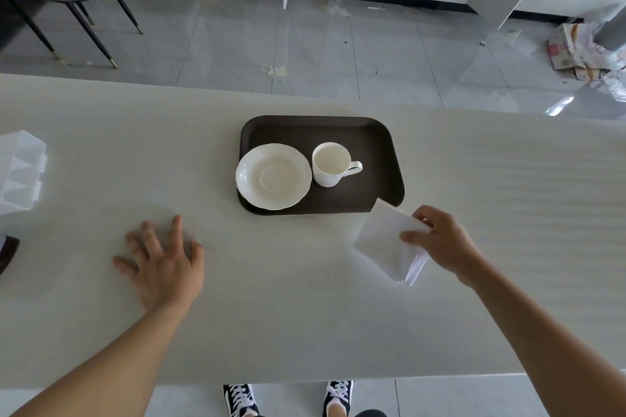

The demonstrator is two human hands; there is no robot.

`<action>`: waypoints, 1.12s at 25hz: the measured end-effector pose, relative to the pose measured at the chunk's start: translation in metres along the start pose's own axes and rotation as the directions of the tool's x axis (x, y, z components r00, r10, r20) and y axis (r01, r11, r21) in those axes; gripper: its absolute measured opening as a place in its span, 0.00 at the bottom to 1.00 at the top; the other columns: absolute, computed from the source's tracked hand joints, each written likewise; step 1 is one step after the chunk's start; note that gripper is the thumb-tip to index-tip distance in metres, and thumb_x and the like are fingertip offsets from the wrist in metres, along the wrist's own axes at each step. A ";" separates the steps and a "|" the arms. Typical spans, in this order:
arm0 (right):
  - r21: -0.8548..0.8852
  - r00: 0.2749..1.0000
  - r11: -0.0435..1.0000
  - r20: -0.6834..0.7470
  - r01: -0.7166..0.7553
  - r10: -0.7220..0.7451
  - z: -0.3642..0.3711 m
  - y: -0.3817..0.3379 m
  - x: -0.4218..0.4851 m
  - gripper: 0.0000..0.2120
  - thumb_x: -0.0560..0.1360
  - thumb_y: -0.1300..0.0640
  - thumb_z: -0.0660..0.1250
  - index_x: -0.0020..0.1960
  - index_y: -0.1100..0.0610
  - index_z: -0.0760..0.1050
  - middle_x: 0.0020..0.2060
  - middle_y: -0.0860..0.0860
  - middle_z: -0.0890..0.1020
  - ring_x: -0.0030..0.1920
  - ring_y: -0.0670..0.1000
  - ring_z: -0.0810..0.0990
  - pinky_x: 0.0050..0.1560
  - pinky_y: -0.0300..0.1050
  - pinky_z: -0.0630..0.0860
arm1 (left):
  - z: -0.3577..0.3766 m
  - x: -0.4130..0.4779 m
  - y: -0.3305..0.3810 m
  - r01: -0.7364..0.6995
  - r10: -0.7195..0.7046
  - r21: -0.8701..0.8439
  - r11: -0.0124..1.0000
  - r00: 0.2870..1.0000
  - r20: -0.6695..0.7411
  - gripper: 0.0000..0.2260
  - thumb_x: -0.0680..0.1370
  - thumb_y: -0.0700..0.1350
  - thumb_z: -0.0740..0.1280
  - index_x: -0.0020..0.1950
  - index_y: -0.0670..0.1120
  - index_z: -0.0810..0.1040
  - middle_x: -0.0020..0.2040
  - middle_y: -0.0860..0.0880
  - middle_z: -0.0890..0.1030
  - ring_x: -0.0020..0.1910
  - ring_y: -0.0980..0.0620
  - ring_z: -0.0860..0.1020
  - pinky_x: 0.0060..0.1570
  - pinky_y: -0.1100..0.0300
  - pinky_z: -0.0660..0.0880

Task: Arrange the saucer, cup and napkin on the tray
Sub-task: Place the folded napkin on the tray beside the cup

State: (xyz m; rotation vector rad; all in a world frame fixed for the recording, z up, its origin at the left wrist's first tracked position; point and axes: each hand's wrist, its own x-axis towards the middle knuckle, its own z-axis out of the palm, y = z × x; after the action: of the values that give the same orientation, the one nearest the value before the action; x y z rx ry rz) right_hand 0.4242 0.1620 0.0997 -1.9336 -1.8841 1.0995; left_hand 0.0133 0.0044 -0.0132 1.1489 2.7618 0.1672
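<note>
Both my hands sit over the pale surface [305, 298]: left hand [162, 264] spread flat, right hand [440, 240] pinching the folded white paper napkin [382, 240] beside the dark brown rectangular tray [372, 132], which carries the white scalloped saucer [273, 176] and white handled cup [330, 164].

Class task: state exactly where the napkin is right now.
The napkin is in the right hand, low over the table just off the tray's near right corner.

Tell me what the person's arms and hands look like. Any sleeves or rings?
Both arms are bare right up to the picture's edge, so no sleeves show. The left hand and right hand wear no gloves, and I see no rings, watch or bracelets on the fingers or wrists.
</note>
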 end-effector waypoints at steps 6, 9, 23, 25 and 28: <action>0.559 0.954 0.826 -0.200 -0.077 0.224 -0.006 -0.021 0.040 0.18 0.70 0.65 0.72 0.58 0.56 0.75 0.47 0.52 0.81 0.45 0.53 0.81 0.38 0.48 0.80 | 0.000 0.001 0.001 0.000 0.000 -0.006 1.000 1.000 -0.022 0.29 0.75 0.58 0.51 0.76 0.52 0.64 0.77 0.35 0.59 0.76 0.31 0.54 0.70 0.28 0.47; 0.660 0.920 0.744 -0.223 -0.101 0.322 0.008 -0.028 0.058 0.20 0.71 0.67 0.70 0.61 0.56 0.72 0.49 0.52 0.78 0.45 0.52 0.80 0.36 0.46 0.80 | -0.001 0.001 0.002 -0.005 0.005 0.010 1.000 1.000 -0.010 0.30 0.74 0.58 0.51 0.76 0.53 0.63 0.77 0.35 0.59 0.76 0.31 0.53 0.70 0.29 0.46; 0.713 0.858 0.679 -0.227 -0.176 0.461 0.052 -0.031 0.085 0.33 0.71 0.65 0.71 0.72 0.46 0.65 0.58 0.51 0.75 0.58 0.57 0.77 0.61 0.60 0.77 | 0.000 0.000 0.001 0.018 -0.018 0.002 1.000 1.000 0.005 0.27 0.77 0.56 0.56 0.76 0.54 0.63 0.78 0.37 0.58 0.77 0.33 0.52 0.71 0.30 0.46; 0.705 0.866 0.685 -0.216 -0.181 0.451 0.054 -0.030 0.085 0.33 0.71 0.64 0.71 0.72 0.47 0.65 0.58 0.50 0.74 0.58 0.57 0.77 0.61 0.59 0.77 | 0.000 0.000 0.001 0.022 -0.023 0.012 1.000 1.000 0.011 0.28 0.76 0.57 0.53 0.77 0.54 0.62 0.78 0.37 0.57 0.77 0.34 0.51 0.71 0.31 0.45; 0.670 0.886 0.717 -0.195 -0.193 0.420 0.057 -0.030 0.085 0.32 0.72 0.60 0.72 0.72 0.48 0.64 0.55 0.50 0.74 0.56 0.56 0.78 0.59 0.57 0.78 | 0.001 0.000 0.001 0.025 -0.025 0.018 1.000 1.000 0.005 0.26 0.78 0.56 0.57 0.77 0.55 0.62 0.78 0.37 0.58 0.77 0.33 0.52 0.72 0.30 0.47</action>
State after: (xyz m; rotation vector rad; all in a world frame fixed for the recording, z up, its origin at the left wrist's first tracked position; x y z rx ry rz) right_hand 0.3560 0.2271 0.0496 -1.8822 -0.8438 1.1930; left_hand 0.0139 0.0053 -0.0143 1.1172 2.7769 0.1367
